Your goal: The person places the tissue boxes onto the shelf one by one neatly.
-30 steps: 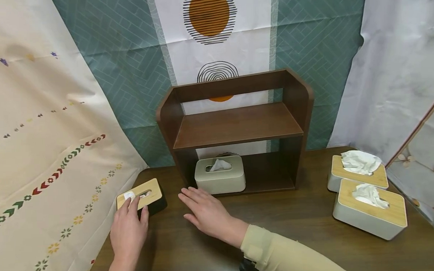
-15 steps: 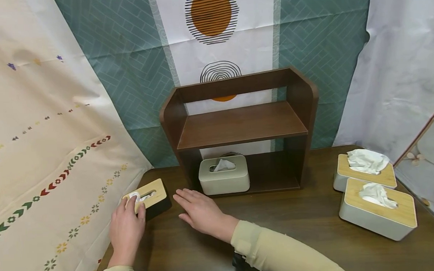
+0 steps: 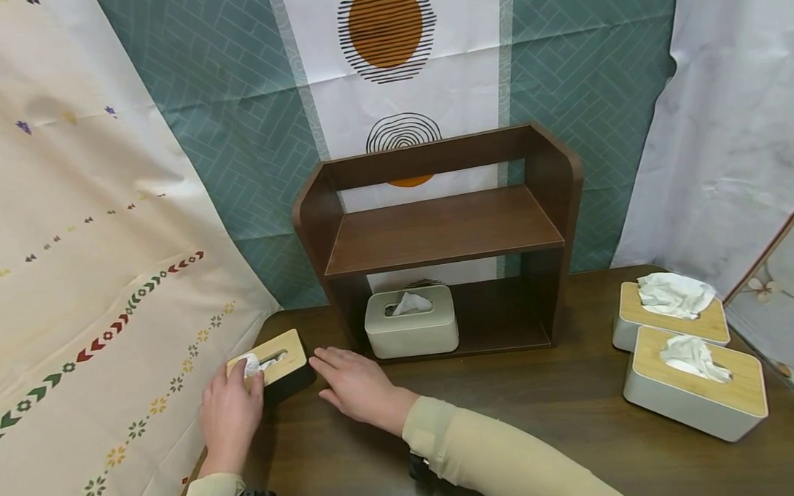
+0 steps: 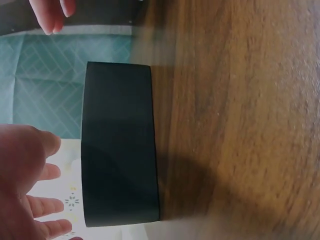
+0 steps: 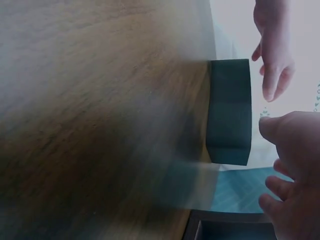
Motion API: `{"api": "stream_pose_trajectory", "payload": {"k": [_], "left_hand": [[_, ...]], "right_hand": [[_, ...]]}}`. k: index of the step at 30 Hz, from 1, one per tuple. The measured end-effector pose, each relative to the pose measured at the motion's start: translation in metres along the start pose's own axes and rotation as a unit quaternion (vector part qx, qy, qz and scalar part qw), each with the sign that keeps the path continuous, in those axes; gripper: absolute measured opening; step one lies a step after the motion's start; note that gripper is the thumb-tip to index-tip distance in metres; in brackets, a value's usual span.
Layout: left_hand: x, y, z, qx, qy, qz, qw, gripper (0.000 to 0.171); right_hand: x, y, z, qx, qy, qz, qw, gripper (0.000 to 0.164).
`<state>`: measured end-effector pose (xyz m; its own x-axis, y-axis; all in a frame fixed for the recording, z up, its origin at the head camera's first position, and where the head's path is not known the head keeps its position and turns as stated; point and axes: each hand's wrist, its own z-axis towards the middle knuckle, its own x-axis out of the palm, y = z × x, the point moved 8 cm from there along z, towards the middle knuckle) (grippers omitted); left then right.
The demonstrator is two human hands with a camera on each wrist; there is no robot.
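Observation:
A dark green tissue box (image 3: 278, 365) with a light wooden lid and white tissue at its slot stands on the table, left of the brown shelf. Its plain dark long side (image 4: 120, 145) faces the left wrist camera. My left hand (image 3: 230, 413) is over the box's near left corner, overlapping the lid in the head view. From the right wrist view, that left hand (image 5: 275, 62) hangs above the box with loosely bent fingers. My right hand (image 3: 359, 384) reaches toward the box's right end, fingers extended, nothing in its grasp.
The brown two-tier shelf (image 3: 442, 232) stands at the back, a beige tissue box (image 3: 409, 331) on its lower level. Two pale tissue boxes with wooden lids, one nearer (image 3: 698, 402) and one behind (image 3: 625, 306), stand at right. A cream cloth (image 3: 108, 251) borders the left side.
My right hand has moved left, closer to the right end of the dark green tissue box. My left hand stays at the box's left end. The head view has shifted slightly.

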<state>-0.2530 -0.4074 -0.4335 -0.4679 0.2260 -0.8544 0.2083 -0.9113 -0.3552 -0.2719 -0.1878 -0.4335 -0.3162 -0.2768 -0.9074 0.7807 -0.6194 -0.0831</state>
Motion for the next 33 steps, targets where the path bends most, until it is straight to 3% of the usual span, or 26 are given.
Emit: {"api": "stream_pose_trajectory", "payload": {"k": [18,25,33], "left_hand": [[0.015,0.017,0.002,-0.025,0.054,0.009,0.9982,0.057],[0.018,0.017,0.002,-0.014,0.055,0.007,0.9984,0.055],[0.021,0.015,0.002,-0.018,0.076,0.007,0.9969,0.057]], "right_hand": [[0.021,0.011,0.020,0.020,0.052,-0.015,0.998,0.062],[0.030,0.017,0.029,0.034,0.094,-0.010,0.995,0.063],[0.033,0.017,0.031,0.038,0.108,-0.010,0.993,0.064]]}}
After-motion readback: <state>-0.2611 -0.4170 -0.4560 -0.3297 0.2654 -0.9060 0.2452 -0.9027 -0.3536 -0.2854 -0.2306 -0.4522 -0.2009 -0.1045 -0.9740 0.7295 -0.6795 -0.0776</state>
